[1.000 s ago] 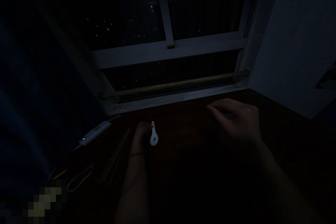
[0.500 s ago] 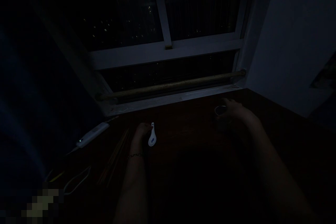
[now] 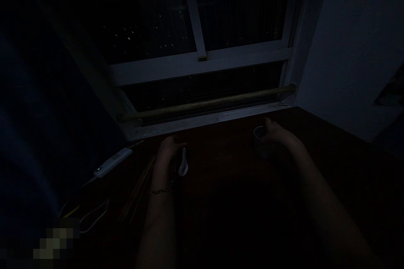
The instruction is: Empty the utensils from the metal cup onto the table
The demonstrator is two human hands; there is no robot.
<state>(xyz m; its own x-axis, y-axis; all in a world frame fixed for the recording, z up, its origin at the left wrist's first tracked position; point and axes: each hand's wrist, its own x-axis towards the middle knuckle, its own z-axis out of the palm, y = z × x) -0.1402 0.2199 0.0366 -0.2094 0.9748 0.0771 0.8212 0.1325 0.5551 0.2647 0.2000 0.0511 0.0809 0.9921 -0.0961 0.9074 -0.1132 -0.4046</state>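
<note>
The scene is very dark. My left hand (image 3: pixel 166 151) rests on a dark wooden table (image 3: pixel 221 164) and holds a white ceramic spoon (image 3: pixel 183 164) with a blue pattern, bowl end pointing toward me. My right hand (image 3: pixel 277 133) is stretched out to the right and grips a small round cup (image 3: pixel 260 145) that stands on the table close to the window sill. A thin bracelet circles my left wrist.
A window with a white frame (image 3: pixel 198 61) and a yellowish rail (image 3: pixel 208 103) runs along the table's far edge. A white power strip (image 3: pixel 112 162) with a lit dot, cables (image 3: pixel 94 218) and several thin sticks (image 3: pixel 139 189) lie at the left. A pale wall (image 3: pixel 353 50) stands at the right.
My right hand has reached farther away and closed around the small cup. My left hand with the spoon has slid a little toward the window.
</note>
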